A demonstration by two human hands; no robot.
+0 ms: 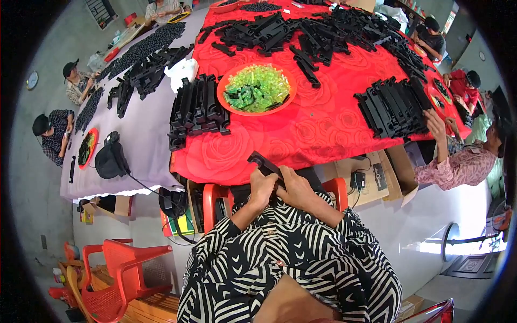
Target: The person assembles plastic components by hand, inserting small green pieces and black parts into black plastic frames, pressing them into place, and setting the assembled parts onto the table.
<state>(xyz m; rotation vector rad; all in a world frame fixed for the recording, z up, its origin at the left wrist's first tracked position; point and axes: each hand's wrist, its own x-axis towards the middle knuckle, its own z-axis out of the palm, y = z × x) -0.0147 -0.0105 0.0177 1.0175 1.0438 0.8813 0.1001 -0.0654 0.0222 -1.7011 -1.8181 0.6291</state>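
Over my lap, just off the near edge of the red-covered table (215, 156), I hold a long black plastic part (260, 159) with both hands. Its notched far end sticks out beyond my fingers. My left hand (262, 188) is closed around its left side, and my right hand (295, 188) presses on it from the right, fingers bent. The near end is hidden by my hands. Ahead lies an orange-rimmed bowl (221, 98) of small yellow-green translucent pieces. Left of the bowl, similar black parts (198, 110) are stacked.
Another row of black parts (390, 107) lies at the right, by a co-worker's hand (435, 125). A big heap of black parts (264, 32) covers the far side. Left stands a lilac-covered table (140, 129) with a black pouch (111, 158). A red chair (126, 269) is behind left.
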